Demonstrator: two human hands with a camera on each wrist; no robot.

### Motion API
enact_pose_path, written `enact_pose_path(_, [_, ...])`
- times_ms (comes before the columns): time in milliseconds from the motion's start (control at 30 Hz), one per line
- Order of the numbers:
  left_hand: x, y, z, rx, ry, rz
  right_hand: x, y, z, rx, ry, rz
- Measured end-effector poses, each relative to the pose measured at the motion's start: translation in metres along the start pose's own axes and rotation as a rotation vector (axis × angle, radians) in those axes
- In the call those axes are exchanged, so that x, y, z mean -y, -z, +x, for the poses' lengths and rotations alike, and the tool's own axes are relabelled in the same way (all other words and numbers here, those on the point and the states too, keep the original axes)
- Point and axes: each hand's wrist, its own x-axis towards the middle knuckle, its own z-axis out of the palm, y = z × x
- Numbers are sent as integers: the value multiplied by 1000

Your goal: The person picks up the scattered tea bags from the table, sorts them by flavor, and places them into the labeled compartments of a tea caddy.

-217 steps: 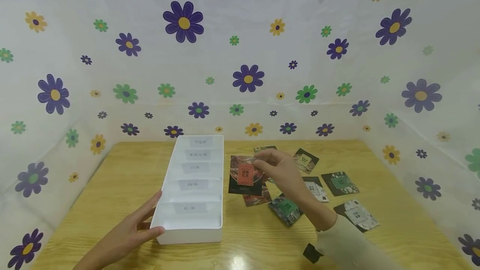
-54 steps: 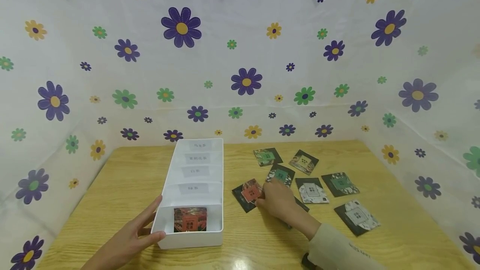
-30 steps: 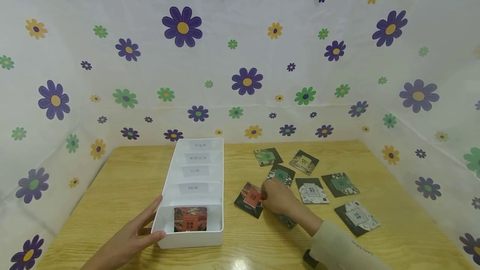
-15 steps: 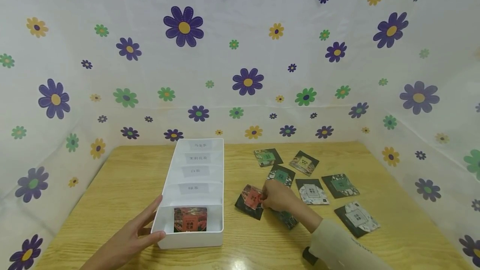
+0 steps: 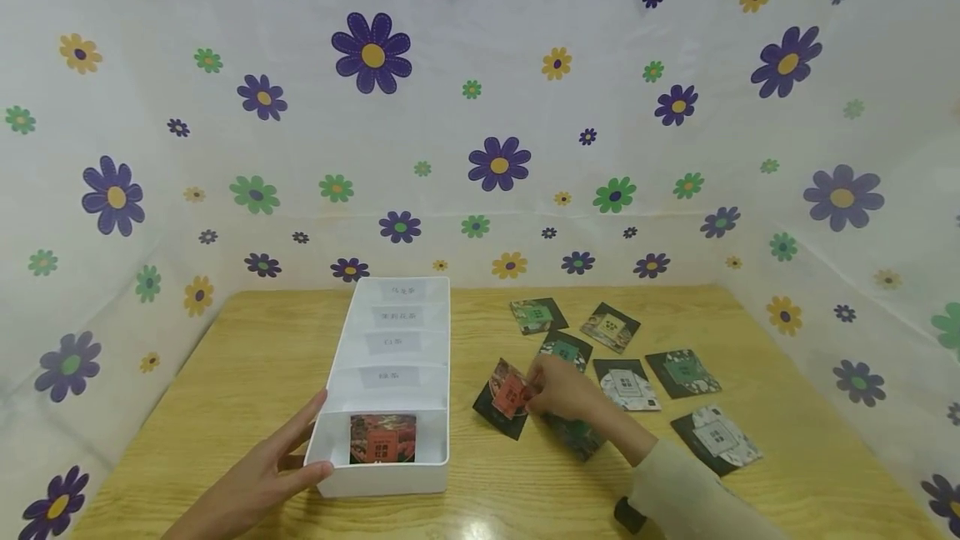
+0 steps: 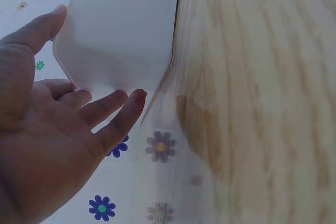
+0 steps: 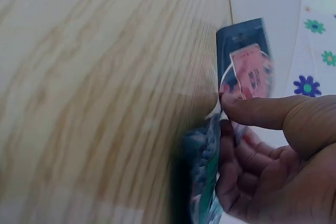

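My left hand (image 5: pixel 258 465) rests against the near left corner of a white divided box (image 5: pixel 382 483), its thumb at the front rim and fingers along the side. In the left wrist view the fingers of that hand (image 6: pixel 58 119) are spread, touching the box wall (image 6: pixel 121 30). One red tea sachet (image 5: pixel 382 438) stands in the nearest compartment. My right hand (image 5: pixel 566 394) pinches another red tea sachet (image 5: pixel 504 400) by its right edge, tilted just right of the box. The right wrist view shows thumb and fingers on this sachet (image 7: pixel 244 51). Under the right hand lies a green-labelled sachet (image 5: pixel 576 438), partly hidden.
Several more tea sachets lie flat at the right, including a yellow-labelled one (image 5: pixel 611 327), white-labelled ones (image 5: pixel 627 383) and green-labelled ones (image 5: pixel 684 372). Paper labels (image 5: pixel 380 376) mark the box's rear compartments. A flowered cloth (image 5: pixel 495 223) surrounds the wooden table (image 5: pixel 247 357).
One red sachet was held above the table and now stands in the nearest compartment. My right hand has since taken a second red sachet and now tilts it up slightly. The left hand stays put.
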Motion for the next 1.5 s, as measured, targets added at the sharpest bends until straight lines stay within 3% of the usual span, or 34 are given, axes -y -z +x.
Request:
enact_pose_path(167, [-1,0,1,0,-1,14,-7,9,2,-21,71,122])
enact_pose_path(400, [-1,0,1,-8,-4,13,-4,14,1,-83,67,274])
enact_pose_path(633, [0,-1,1,-16,19,19,6,26,-5,-133,52,501])
enact_pose_path(867, [-1,0,1,7,10,2,21,40,-10,-145,120,660])
enact_pose_path(1133, [0,-1,1,20,-16,-26,50,36,-9,-79,174,784])
enact_pose_path(1500, [-3,-1,2,-22,9,27,90,0,6,67,238,814])
